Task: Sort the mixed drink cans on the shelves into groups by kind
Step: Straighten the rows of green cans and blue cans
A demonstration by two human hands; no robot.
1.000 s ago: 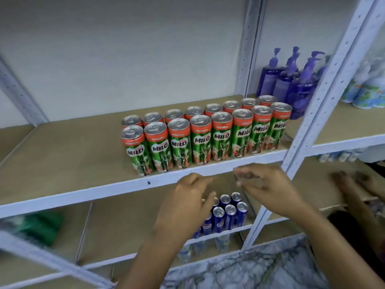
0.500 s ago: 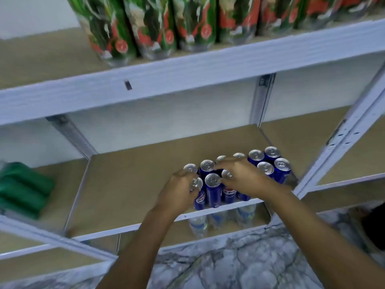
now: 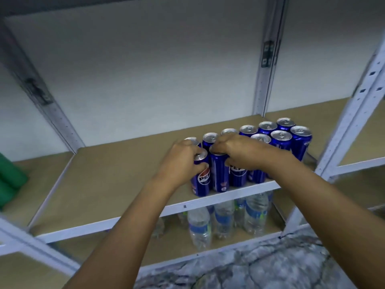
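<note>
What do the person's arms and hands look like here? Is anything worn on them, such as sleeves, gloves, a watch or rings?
Both forearms are bare as far as the picture shows; no sleeve edge comes into view. The left hand and the right hand have no gloves. No watch or bracelet shows at either wrist. Rings cannot be told: the fingers are partly hidden and slightly blurred.

Illumination is dim, even and cool-toned, with soft shadow under the upper shelf at 12 o'clock. Motion blur softens the whole frame, most at the uprights (image 3: 352, 113) near 3 o'clock. Wide-angle distortion bends straight edges outward toward the borders.
</note>
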